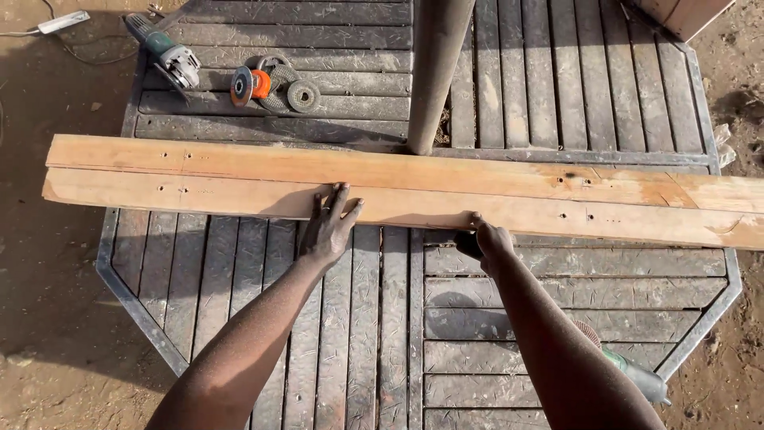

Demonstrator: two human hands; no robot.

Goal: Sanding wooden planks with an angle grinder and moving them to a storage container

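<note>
Two long pale wooden planks lie side by side across a slatted grey table (557, 287). The near plank (199, 195) runs from the left edge to the right edge of view; the far plank (239, 159) touches it along its length. My left hand (330, 227) lies flat with fingers spread on the near plank's front edge. My right hand (487, 240) is curled around that same front edge, fingers tucked under the wood.
An angle grinder (169, 56) and several grinding discs (270, 84) lie at the table's far left. A thick grey post (436, 72) stands up from the table centre. Another power tool (637, 374) sits near my right forearm. Dirt ground surrounds the table.
</note>
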